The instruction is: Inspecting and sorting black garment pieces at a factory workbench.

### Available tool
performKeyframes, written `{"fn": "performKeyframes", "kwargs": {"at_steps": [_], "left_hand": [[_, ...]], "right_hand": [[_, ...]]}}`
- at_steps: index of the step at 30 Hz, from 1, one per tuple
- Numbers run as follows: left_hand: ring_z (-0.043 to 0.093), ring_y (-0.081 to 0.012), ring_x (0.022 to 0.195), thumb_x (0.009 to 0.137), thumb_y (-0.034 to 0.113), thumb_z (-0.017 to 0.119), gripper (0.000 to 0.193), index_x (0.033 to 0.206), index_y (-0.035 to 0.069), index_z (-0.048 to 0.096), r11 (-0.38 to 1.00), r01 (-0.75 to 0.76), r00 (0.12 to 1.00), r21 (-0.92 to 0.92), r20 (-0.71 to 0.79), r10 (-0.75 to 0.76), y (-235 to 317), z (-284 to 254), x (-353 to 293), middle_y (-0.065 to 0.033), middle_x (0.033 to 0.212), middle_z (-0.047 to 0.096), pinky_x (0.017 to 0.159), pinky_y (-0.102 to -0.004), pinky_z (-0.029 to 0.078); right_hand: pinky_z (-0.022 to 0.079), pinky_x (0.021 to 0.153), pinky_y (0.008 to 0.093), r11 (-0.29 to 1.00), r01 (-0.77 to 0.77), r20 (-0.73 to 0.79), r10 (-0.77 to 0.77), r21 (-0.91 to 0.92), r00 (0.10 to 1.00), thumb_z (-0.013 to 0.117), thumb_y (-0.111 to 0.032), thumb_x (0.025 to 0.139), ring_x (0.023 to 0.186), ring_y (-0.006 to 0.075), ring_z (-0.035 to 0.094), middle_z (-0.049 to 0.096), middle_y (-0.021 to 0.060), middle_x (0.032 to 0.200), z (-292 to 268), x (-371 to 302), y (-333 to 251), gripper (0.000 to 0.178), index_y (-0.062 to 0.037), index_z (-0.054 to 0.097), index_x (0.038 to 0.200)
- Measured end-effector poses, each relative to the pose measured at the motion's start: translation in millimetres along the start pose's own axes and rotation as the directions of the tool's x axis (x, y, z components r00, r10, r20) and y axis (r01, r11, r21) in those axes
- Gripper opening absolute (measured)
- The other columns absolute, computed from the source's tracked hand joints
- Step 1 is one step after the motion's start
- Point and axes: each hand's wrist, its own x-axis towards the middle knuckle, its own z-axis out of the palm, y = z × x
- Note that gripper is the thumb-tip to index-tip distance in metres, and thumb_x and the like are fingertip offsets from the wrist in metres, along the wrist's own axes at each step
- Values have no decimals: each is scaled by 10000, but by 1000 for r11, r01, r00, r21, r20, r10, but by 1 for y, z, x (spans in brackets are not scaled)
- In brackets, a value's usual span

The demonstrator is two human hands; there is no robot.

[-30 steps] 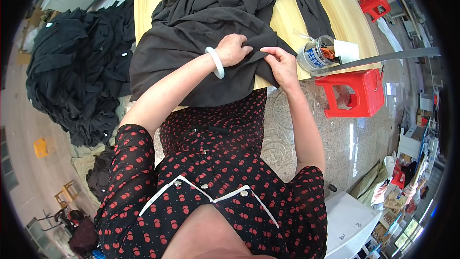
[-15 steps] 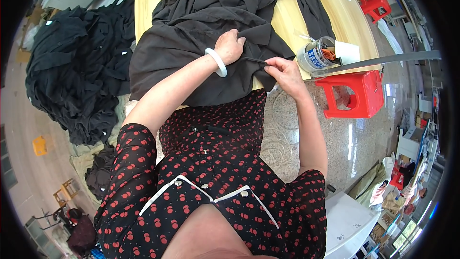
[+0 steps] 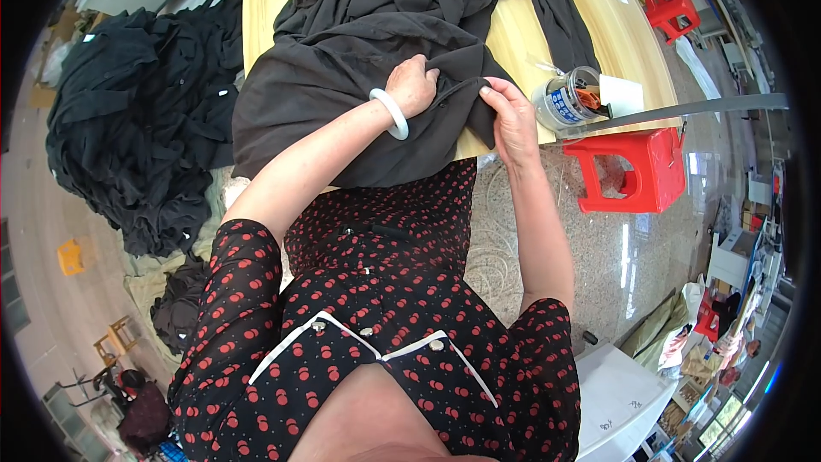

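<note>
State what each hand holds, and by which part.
The right hand pinches the cloth by a fold or edge near its right side. The left hand rests on it; grip unclear.

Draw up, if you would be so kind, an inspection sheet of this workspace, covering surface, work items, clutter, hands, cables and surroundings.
Surface: wood-patterned table, largely covered by fabric.
Work items: dark cloth, wrinkled, spread to the table's near edge.
Clutter: clear tub with orange items inside, white card beside it.
Hands: left hand rests on the cloth, fingers curled; right hand pinches the cloth.
Cables: uncertain; a grey strip runs rightward near the tub.
Surroundings: dark garment pile at left; red stool beside the table at right.
</note>
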Motion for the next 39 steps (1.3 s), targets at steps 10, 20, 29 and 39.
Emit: {"fn": "performKeyframes", "kwargs": {"at_steps": [10,20,29,39], "left_hand": [[554,-121,736,788,211,571,287,906,-50,598,937,154,978,-314,186,-99,17,-17,4,-107,794,620,685,-276,434],[606,-212,792,764,193,579,306,914,-72,611,896,236,935,-376,338,-104,31,-27,-8,-177,818,635,712,-324,446],[579,-371,731,746,228,532,296,742,-65,579,967,-254,945,-21,207,252,30,-28,-5,-251,761,577,692,-413,450],[544,-394,715,732,190,540,259,695,-66,518,933,-361,919,0,172,356,31,-27,-15,-244,699,535,647,-434,425]], "right_hand": [[444,617,229,618,263,151,-229,-741,962,577,-86,718,651,73,552,610,20,706,22,-2,-7,143,-9,612,833],[470,653,298,387,329,185,-363,-861,913,601,-120,708,688,224,620,630,122,751,23,5,-7,171,-28,616,851],[472,688,349,170,407,314,-404,-897,859,569,-92,775,775,301,599,620,134,858,22,0,-8,121,-22,605,867],[463,696,371,218,381,286,-367,-898,885,532,-82,791,808,318,588,605,148,875,21,-2,-7,133,-14,577,896]]}}
